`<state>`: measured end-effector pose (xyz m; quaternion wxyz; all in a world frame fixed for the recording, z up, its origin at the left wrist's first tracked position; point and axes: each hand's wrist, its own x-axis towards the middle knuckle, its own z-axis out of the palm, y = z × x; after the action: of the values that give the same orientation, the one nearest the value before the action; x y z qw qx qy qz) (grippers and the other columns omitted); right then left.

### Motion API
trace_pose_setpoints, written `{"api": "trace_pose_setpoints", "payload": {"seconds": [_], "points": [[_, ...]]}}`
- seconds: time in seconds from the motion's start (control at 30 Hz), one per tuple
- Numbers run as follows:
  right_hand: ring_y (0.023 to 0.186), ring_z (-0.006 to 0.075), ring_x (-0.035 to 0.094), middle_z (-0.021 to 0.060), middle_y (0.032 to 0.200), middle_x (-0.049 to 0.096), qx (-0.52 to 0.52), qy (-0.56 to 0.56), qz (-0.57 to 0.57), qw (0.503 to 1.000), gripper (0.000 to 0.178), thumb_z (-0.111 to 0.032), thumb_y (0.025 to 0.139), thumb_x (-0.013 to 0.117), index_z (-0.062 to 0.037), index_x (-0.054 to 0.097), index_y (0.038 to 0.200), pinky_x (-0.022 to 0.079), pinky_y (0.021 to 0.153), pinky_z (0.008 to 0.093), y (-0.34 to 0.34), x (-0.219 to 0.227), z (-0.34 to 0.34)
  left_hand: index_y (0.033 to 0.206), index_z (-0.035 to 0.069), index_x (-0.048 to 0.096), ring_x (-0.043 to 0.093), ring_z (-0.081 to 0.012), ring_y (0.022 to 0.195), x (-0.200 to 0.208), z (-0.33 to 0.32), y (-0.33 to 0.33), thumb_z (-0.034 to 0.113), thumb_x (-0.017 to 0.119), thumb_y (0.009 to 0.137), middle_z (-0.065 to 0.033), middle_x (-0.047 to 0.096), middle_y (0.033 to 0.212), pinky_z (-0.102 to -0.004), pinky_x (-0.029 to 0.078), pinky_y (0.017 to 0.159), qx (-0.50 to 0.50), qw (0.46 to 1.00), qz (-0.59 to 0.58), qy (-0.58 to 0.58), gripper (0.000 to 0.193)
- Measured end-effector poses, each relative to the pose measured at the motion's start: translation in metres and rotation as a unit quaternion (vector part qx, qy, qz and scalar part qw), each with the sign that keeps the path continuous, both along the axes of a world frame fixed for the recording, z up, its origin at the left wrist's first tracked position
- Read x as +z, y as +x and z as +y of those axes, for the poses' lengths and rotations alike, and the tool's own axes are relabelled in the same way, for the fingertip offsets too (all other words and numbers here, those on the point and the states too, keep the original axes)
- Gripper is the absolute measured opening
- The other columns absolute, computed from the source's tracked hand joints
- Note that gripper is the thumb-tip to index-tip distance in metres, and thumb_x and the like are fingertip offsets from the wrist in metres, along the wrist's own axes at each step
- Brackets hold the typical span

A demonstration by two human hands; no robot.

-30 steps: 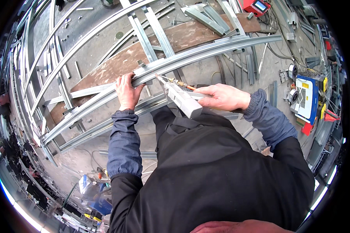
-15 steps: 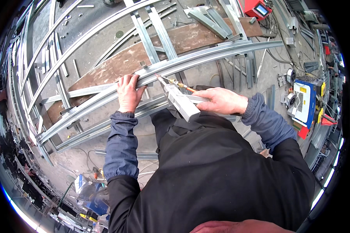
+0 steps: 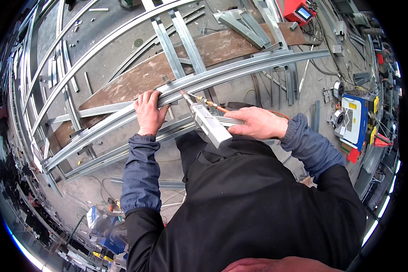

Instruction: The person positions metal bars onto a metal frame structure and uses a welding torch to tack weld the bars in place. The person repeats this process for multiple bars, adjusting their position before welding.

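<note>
I see a big curved frame of galvanized steel channel (image 3: 99,45) over the concrete floor (image 3: 122,18), filling the upper half of the view. A rusty brown plate (image 3: 222,45) lies under it, running from the frame's middle up toward its top right corner. The front curved rail (image 3: 258,68) sweeps from the frame's lower left edge to its right end.

My left hand (image 3: 148,113) is clamped over that front rail near its middle, fingers curled over the top edge, thumb on the near side.

My right hand (image 3: 257,123) is closed around the rear of a silver handheld welding gun (image 3: 209,124); an orange hose (image 3: 222,109) runs along it. The gun is tilted, nozzle up and left. The nozzle tip (image 3: 182,92) sits at the rail's near edge, just right of my left hand. Contact: cannot tell.

Blue and white box unit (image 3: 354,120) on the floor past the frame's right end. Red unit (image 3: 301,11) beyond the top right corner.
</note>
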<state>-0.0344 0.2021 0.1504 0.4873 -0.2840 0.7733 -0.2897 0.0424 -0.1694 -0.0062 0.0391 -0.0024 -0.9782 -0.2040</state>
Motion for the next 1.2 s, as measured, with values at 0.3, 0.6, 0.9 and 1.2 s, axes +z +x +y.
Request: {"api": "trace_pose_setpoints", "payload": {"seconds": [0.3,0.6,0.9,1.2], "points": [[0.121,0.0427,0.069,0.023,0.132,0.074,-0.027,-0.028,-0.024,0.999,0.057,-0.044,0.11,0.067,-0.0034,0.064,0.149,0.053,0.106,0.046,-0.003,-0.004,0.003,0.127,0.012,0.069,0.059,-0.0325,0.123,0.0,0.001,0.0,0.028,0.093,0.078,-0.0066,0.067,0.125,-0.0469,0.041,0.108,0.005,1.0,-0.008,0.015,0.057],[0.119,0.0434,0.069,0.0256,0.128,0.073,-0.026,-0.016,-0.015,0.999,0.058,-0.047,0.111,0.066,-0.0047,0.064,0.151,0.053,0.102,0.0468,-0.002,-0.007,0.006,0.126,0.011,0.07,0.059,-0.0328,0.122,0.001,0.003,-0.002,0.028,0.093,0.077,-0.006,0.068,0.128,-0.046,0.043,0.108,0.01,1.0,-0.02,0.015,0.056],[0.116,0.045,0.07,0.0254,0.126,0.073,-0.03,-0.023,-0.023,0.999,0.057,-0.049,0.111,0.065,-0.0071,0.066,0.149,0.054,0.1,0.048,-0.002,-0.005,0.007,0.123,0.011,0.071,0.06,-0.0343,0.121,-0.001,0.002,-0.001,0.03,0.093,0.077,-0.0072,0.068,0.125,-0.0472,0.044,0.107,0.005,1.0,-0.006,0.016,0.054],[0.124,0.0455,0.069,0.0257,0.133,0.074,-0.017,-0.009,-0.04,0.999,0.068,-0.06,0.11,0.061,-0.008,0.062,0.154,0.054,0.104,0.05,-0.007,-0.001,0.008,0.123,0.011,0.072,0.06,-0.0336,0.119,-0.003,0.001,-0.001,0.031,0.094,0.076,-0.0069,0.068,0.124,-0.0468,0.045,0.104,0.007,1.0,-0.004,0.011,0.055]]}}
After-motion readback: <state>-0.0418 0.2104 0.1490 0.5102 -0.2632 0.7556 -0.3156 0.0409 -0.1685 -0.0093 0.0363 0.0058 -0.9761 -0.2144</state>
